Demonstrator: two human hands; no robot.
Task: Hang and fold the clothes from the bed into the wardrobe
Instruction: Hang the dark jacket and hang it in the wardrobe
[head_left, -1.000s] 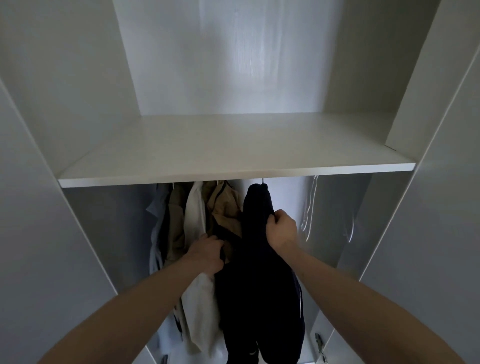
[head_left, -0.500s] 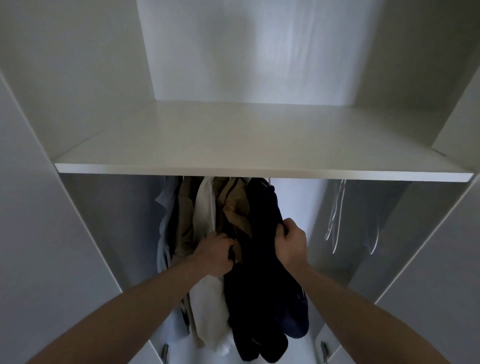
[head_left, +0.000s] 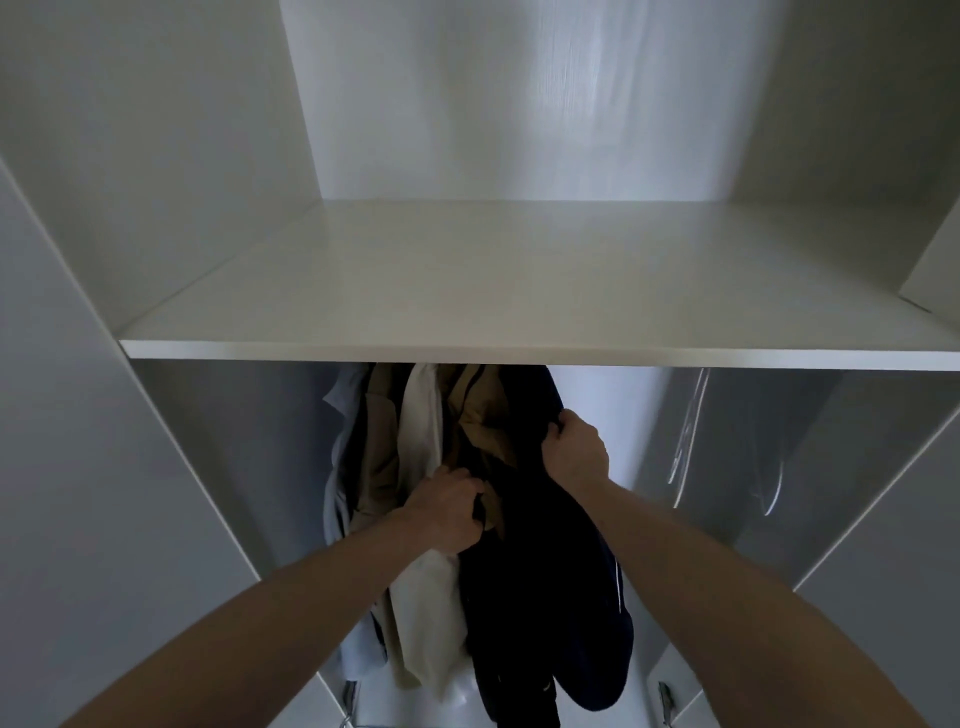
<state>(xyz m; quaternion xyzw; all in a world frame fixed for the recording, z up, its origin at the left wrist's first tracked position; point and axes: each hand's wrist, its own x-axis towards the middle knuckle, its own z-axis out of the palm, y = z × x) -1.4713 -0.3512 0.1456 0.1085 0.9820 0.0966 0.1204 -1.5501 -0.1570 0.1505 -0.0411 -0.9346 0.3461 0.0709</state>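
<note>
1. Hanging step: left hand (head_left: 449, 512) and right hand (head_left: 574, 449) both grip the dark jacket (head_left: 540, 571), hung under the shelf (head_left: 519, 291) beside other clothes (head_left: 415, 467).
2. Next, probably: straighten it, let go.

clear hangers (head_left: 685, 441) dangle at the right.

Both forearms extend forward and upward. Left hand (head_left: 448, 510): fingers curled, gripping fabric. Right hand (head_left: 575, 451): higher and farther forward, fingers curled, gripping fabric.
</note>
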